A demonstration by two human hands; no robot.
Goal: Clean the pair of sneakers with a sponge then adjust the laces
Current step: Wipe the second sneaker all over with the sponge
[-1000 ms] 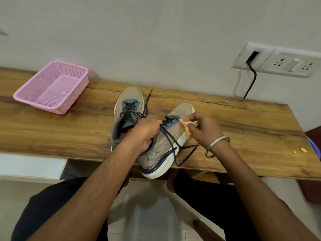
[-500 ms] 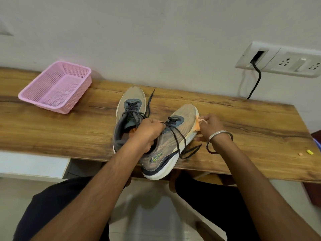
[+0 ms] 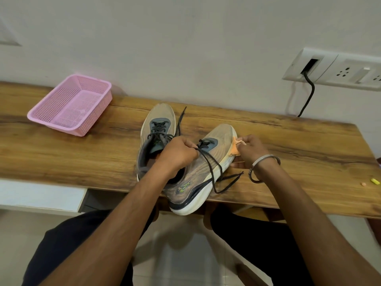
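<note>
A person cleans a sneaker [image 3: 198,172] at a wooden desk [image 3: 288,153].
The left hand [image 3: 177,154] grips the shoe's collar; the right hand [image 3: 250,149] pinches an orange sponge [image 3: 235,148] against its side. The second sneaker [image 3: 157,129] rests alongside.

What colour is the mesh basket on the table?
Pink; the basket shows plainly in the head view, at the table's far left.

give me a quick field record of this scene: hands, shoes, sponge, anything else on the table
left hand: grips the collar of the right sneaker, tilting it up at the table's front edge
right hand: pinches the orange sponge against that sneaker's sole edge
left sneaker: flat on the table, laces loose
pink basket: far left
stage: cleaning
</note>
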